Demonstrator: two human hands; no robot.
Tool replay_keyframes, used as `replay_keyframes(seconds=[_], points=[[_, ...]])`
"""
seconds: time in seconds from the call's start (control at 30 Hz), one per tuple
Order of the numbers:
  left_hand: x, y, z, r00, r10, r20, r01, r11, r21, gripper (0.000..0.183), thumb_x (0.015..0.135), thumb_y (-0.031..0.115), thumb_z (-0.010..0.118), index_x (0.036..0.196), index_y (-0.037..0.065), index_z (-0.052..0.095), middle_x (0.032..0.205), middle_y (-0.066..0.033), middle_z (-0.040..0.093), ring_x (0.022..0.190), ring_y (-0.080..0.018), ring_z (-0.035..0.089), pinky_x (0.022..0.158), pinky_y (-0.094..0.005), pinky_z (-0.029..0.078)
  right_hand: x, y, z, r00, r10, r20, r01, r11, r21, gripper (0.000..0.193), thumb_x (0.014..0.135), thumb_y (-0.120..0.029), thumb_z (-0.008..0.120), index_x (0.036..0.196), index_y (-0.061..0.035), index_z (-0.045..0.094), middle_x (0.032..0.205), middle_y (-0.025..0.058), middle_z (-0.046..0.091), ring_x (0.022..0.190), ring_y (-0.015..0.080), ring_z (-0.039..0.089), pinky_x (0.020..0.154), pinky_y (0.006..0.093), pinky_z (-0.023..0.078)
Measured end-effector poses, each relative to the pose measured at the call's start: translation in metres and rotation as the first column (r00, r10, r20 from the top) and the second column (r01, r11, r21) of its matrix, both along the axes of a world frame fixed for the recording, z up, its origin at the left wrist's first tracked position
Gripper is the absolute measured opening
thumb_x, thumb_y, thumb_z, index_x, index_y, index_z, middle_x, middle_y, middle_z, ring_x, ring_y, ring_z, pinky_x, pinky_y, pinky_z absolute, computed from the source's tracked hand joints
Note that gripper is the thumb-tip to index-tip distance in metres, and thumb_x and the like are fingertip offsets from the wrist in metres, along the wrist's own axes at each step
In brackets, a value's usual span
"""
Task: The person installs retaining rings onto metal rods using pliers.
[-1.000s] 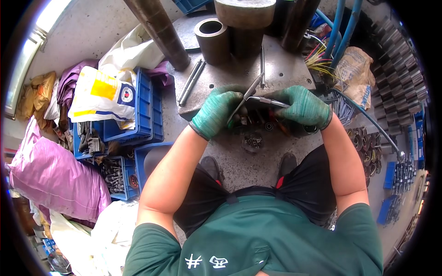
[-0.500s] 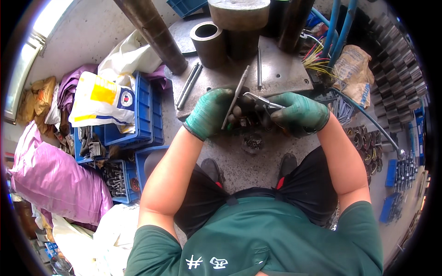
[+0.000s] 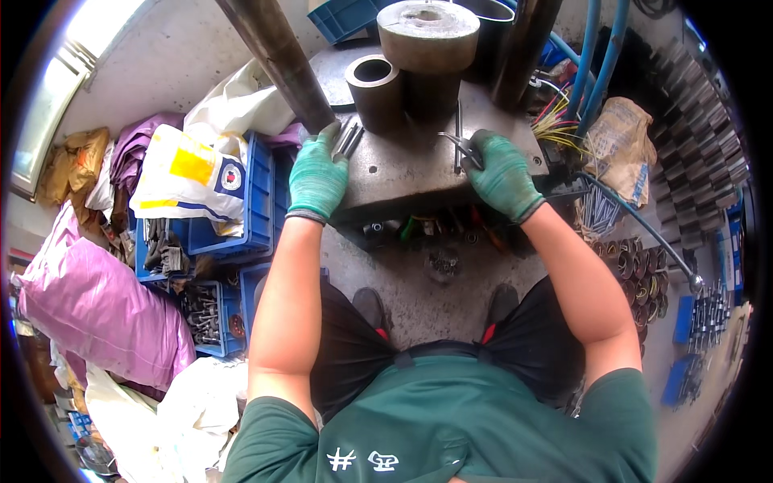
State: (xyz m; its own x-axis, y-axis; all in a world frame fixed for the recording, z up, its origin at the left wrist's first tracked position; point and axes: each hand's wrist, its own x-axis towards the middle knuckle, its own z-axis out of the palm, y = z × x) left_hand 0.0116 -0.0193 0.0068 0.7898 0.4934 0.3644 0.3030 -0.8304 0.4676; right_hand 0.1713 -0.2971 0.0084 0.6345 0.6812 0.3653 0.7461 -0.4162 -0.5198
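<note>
Grip of the left hand, green-gloved: fingertips at the counter's left edge, against or just beside the metal rods; whether it closes on one, cannot tell. Right hand, gloved alike, has its grip closed on a hooked metal tool over the counter's right half. Thin rod lies by that tool, pointing to the back edge.

Progress, by judgement: rods at left look set down side by side; the tool is in hand, not laid aside; thin rod lies apart from the others. How much remains, not shown.

Surroundings, left to right: pink sack; white-and-yellow bag on blue crates; dark column at the counter's left side, its foot crowding the left fingertips; hollow cylinder and round block blocking the back; second column; coloured wires near the right edge; brown paper bag beyond.
</note>
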Motion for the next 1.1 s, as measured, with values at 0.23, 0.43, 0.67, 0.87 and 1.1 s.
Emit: replay_keyframes(seconds=[0.23,0.43,0.67,0.87,1.1], points=[[0.006,0.012,-0.007,0.977,0.081,-0.2,-0.058,0.991,0.119,0.041,0.086,0.019,0.076,0.126,0.014,0.074,0.129,-0.0197,0.067,0.119,-0.0383,0.064,0.105,-0.0459,0.051,-0.003,0.03,-0.001,0.985,-0.109,0.131,0.15,0.917,-0.369,0.031,0.091,-0.03,0.071,0.11,-0.0043,0.068,0.1,0.0183,0.074,0.1,0.0355,0.072,0.088,0.048,0.058],[0.008,0.009,-0.011,0.991,0.052,-0.127,-0.034,0.99,0.14,0.037,0.086,0.017,0.077,0.122,0.01,0.076,0.126,-0.0193,0.069,0.118,-0.0393,0.064,0.105,-0.0465,0.051,0.017,0.032,0.003,0.965,-0.228,-0.126,0.169,0.916,-0.364,0.033,0.089,-0.023,0.065,0.113,-0.0007,0.067,0.106,0.0239,0.075,0.099,0.0392,0.073,0.09,0.0487,0.056],[0.019,-0.036,-0.02,0.938,-0.12,0.326,0.298,0.758,-0.58,0.03,0.1,0.02,0.071,0.124,0.001,0.072,0.112,-0.0107,0.072,0.094,-0.0163,0.07,0.084,-0.0328,0.057,-0.011,-0.004,0.019,0.517,0.256,-0.817,0.279,0.852,0.444,0.011,0.092,-0.011,0.065,0.101,-0.0059,0.064,0.083,0.001,0.063,0.075,0.0112,0.057,0.068,0.0261,0.047],[0.032,-0.092,-0.014,0.953,-0.107,0.284,0.295,0.105,-0.95,0.039,0.106,0.024,0.062,0.139,0.004,0.06,0.12,-0.0173,0.071,0.098,-0.025,0.071,0.093,-0.0402,0.061,-0.068,-0.005,0.017,0.504,0.368,-0.782,-0.076,0.92,0.384,0.019,0.092,-0.006,0.07,0.106,-0.0033,0.059,0.09,-0.0023,0.051,0.085,0.0087,0.05,0.079,0.027,0.049],[0.048,-0.079,0.002,0.969,-0.077,0.236,0.246,0.418,-0.874,0.028,0.098,0.01,0.062,0.125,0.002,0.067,0.11,-0.0198,0.071,0.089,-0.0324,0.072,0.078,-0.0432,0.061,-0.059,-0.008,0.003,0.542,0.375,-0.752,0.071,0.871,0.486,0.058,0.094,-0.01,0.071,0.147,0.0042,0.052,0.108,0.0051,0.063,0.099,0.0117,0.059,0.09,0.0288,0.053]])
